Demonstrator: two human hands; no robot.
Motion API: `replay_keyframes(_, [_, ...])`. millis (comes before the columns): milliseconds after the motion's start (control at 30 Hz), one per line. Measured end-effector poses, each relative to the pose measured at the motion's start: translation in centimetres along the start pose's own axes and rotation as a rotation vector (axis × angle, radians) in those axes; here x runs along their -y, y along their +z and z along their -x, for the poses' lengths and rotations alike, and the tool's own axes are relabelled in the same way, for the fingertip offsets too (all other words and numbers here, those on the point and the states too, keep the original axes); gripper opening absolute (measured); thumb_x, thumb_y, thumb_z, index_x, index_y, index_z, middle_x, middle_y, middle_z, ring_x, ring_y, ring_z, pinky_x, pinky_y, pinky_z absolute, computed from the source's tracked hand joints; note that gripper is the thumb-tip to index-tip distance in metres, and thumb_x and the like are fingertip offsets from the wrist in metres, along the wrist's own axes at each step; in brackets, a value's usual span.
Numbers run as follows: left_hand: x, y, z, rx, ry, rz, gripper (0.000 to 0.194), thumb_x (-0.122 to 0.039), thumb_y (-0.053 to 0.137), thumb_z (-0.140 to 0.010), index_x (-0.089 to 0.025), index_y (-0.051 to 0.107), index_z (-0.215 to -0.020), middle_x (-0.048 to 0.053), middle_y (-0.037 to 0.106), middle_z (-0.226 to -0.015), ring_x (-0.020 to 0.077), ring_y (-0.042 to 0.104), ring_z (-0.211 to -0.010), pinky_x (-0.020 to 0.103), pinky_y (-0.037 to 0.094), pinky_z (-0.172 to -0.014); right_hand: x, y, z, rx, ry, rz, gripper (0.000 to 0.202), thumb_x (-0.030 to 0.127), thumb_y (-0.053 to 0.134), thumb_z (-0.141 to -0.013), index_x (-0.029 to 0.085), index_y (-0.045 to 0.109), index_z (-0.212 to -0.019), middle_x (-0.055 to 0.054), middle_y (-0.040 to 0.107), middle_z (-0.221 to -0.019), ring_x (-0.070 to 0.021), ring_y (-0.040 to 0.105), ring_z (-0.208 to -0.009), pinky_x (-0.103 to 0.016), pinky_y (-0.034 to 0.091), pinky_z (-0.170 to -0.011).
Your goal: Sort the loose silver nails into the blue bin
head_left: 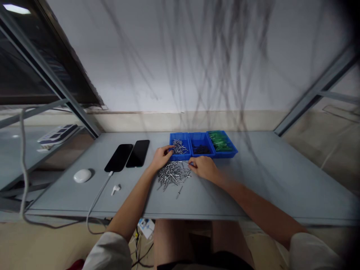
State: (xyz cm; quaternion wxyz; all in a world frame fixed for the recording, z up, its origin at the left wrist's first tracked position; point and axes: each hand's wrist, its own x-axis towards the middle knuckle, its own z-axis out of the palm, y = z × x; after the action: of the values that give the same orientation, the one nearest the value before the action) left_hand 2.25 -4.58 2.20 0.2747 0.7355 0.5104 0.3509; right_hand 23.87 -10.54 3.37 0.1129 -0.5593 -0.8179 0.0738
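Note:
Three blue bins stand side by side on the grey table. The left bin has silver rivet-like pieces in it, the middle bin dark small parts, the right bin green packets. My left hand is at the left bin's front left edge, thumb and finger close together; what they hold is too small to name. Just in front of the middle bin, my right hand pinches a thin silver piece. A loose pile of silver pieces lies between my forearms, with a single piece nearer me.
Two dark phones lie left of my left hand, one with a white cable. A white case and an earbud are nearer the left front. Metal frame posts rise at both sides, before a wall.

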Motion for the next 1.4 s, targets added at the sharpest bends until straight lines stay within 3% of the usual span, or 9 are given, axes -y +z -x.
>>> replay_keyframes(167, [-0.1, -0.1, 0.1, -0.001, 0.014, 0.006, 0.035, -0.026, 0.052, -0.081, -0.012, 0.069, -0.108, -0.004, 0.045, -0.054, 0.0097, 0.037, -0.052, 0.023, 0.03, -0.054, 0.2, 0.2, 0.1, -0.086, -0.047, -0.222, 0.015, 0.027, 0.059, -0.082, 0.022, 0.07, -0.091, 0.001, 0.066, -0.068, -0.0135, 0.059, -0.065, -0.023, 0.034, -0.058])
replay_keyframes(233, [-0.2, -0.1, 0.1, 0.001, 0.015, 0.004, 0.035, -0.027, 0.052, -0.082, -0.012, 0.069, -0.108, -0.004, 0.044, -0.054, 0.0097, 0.037, -0.052, 0.023, 0.03, -0.054, 0.0, 0.5, -0.1, -0.106, -0.037, -0.437, 0.014, 0.028, 0.061, -0.08, 0.02, 0.069, -0.088, 0.001, 0.064, -0.069, -0.0108, 0.055, -0.059, -0.022, 0.034, -0.054])
replay_keyframes(433, [-0.1, -0.1, 0.1, 0.017, 0.013, -0.005, 0.035, -0.028, 0.051, -0.082, -0.012, 0.069, -0.109, -0.002, 0.05, -0.056, 0.0101, 0.038, -0.053, 0.023, 0.03, -0.054, -0.8, 0.2, -1.2, 0.017, 0.074, -1.252, 0.032, 0.046, 0.066, -0.073, 0.017, 0.063, -0.086, 0.003, 0.059, -0.064, -0.0052, 0.041, -0.037, -0.02, 0.029, -0.037])
replay_keyframes(600, [0.2, 0.0, 0.0, 0.017, 0.018, 0.003, 0.036, -0.03, 0.051, -0.083, -0.012, 0.068, -0.109, -0.002, 0.051, -0.058, 0.01, 0.04, -0.054, 0.023, 0.03, -0.054, -0.6, -1.0, -1.3, 0.007, 0.211, -1.533, 0.039, 0.049, 0.072, -0.066, 0.018, 0.058, -0.083, 0.004, 0.064, -0.064, -0.0035, 0.042, -0.032, -0.017, 0.028, -0.032])
replay_keyframes(833, [0.1, 0.0, 0.0, 0.025, 0.018, 0.023, 0.036, -0.031, 0.051, -0.084, -0.012, 0.068, -0.109, -0.004, 0.045, -0.055, 0.0094, 0.037, -0.052, 0.023, 0.028, -0.052, -0.5, -0.9, -1.3, -0.059, 0.245, -1.602, 0.038, 0.044, 0.075, -0.063, 0.018, 0.057, -0.083, 0.003, 0.066, -0.068, -0.0031, 0.042, -0.034, -0.017, 0.03, -0.031])
replay_keyframes(1133, [0.0, -0.1, 0.1, 0.023, 0.008, 0.01, 0.036, -0.032, 0.051, -0.084, -0.013, 0.068, -0.11, -0.002, 0.05, -0.058, 0.01, 0.039, -0.053, 0.023, 0.03, -0.053, -0.4, -0.2, -1.1, -0.2, 0.254, -1.481, 0.03, 0.038, 0.073, -0.065, 0.017, 0.063, -0.085, 0.003, 0.063, -0.069, -0.0033, 0.042, -0.037, -0.019, 0.033, -0.034])
replay_keyframes(1400, [0.2, 0.0, 0.1, 0.024, 0.031, 0.013, 0.036, -0.034, 0.051, -0.084, -0.013, 0.068, -0.108, -0.003, 0.047, -0.054, 0.01, 0.038, -0.052, 0.023, 0.029, -0.053, -0.4, 0.1, -1.1, -0.118, 0.153, -1.326, 0.04, 0.036, 0.069, -0.069, 0.02, 0.063, -0.105, -0.007, 0.067, -0.107, -0.0044, 0.051, -0.042, -0.021, 0.041, -0.038])
